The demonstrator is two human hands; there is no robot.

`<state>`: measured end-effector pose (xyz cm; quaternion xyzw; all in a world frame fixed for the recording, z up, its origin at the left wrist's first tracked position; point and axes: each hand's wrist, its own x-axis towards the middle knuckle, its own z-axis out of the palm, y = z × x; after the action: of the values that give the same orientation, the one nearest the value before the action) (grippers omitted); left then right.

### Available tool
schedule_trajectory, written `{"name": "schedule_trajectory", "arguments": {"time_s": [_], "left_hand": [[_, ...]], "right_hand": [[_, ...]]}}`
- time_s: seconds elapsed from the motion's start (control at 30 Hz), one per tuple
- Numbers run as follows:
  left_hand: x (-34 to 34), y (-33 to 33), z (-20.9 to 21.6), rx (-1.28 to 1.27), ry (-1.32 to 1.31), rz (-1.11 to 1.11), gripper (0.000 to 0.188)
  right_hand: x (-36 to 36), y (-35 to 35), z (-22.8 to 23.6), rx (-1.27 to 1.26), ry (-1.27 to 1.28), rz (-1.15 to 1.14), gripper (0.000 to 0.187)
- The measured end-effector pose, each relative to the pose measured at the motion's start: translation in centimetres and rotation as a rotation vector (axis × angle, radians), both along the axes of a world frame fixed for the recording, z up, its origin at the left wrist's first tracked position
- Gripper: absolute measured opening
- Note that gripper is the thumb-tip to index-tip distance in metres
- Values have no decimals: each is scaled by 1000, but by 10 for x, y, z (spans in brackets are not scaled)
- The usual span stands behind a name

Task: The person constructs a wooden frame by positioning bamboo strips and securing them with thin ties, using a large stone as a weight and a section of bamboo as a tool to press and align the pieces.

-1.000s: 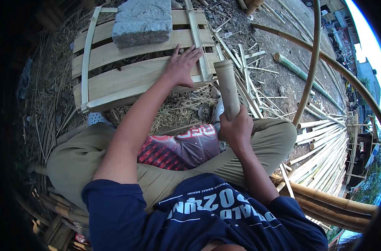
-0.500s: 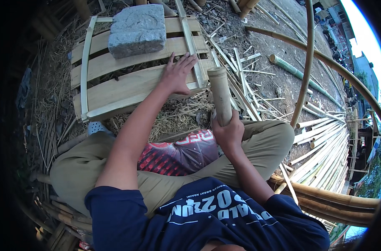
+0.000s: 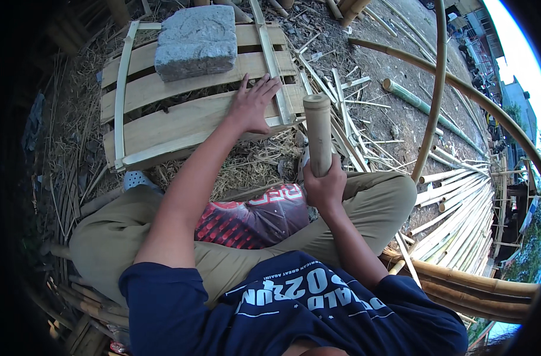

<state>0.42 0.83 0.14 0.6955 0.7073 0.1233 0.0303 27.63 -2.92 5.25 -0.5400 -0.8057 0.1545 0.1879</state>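
A slatted panel of wide wooden or bamboo boards [image 3: 175,127] lies in front of my crossed legs, with narrow pale strips [image 3: 121,98] across its two sides. My left hand [image 3: 252,108] rests on it near the right-hand strip [image 3: 271,65], fingers spread and palm down. A heavy grey stone block [image 3: 197,38] sits on the far boards. Off the panel's right corner, my right hand [image 3: 326,183] grips a short, thick bamboo piece [image 3: 318,127] by its lower end, and its flat top points up and away from me.
Split bamboo strips [image 3: 345,113] lie scattered right of the panel. Further right are a green bamboo pole [image 3: 425,108], curved bamboo poles [image 3: 484,98] and a fan of long poles [image 3: 460,207]. A printed red and dark sack [image 3: 252,222] lies between my legs. Straw covers the ground.
The bamboo piece in my right hand has tipped slightly to the right and stands a little more upright. My left hand keeps its place on the panel.
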Motion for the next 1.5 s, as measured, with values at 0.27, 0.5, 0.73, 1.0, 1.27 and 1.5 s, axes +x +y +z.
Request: {"name": "schedule_trajectory", "arguments": {"time_s": [0.27, 0.5, 0.73, 1.0, 1.27, 1.5], "left_hand": [[2, -4, 9, -53, 11, 32, 127], [-3, 0, 8, -17, 1, 29, 125], [1, -2, 0, -2, -10, 8, 124], [5, 0, 6, -30, 21, 14, 125], [5, 1, 3, -58, 27, 17, 130], [3, 0, 4, -68, 44, 14, 132]], "right_hand": [[-5, -7, 31, -61, 48, -8, 43], [-4, 1, 46, -62, -196, 39, 47], [-2, 11, 27, -125, -372, 39, 42], [2, 13, 21, -141, -375, 72, 46], [8, 18, 24, -17, -270, -29, 41], [7, 19, 28, -38, -203, -12, 40]]}}
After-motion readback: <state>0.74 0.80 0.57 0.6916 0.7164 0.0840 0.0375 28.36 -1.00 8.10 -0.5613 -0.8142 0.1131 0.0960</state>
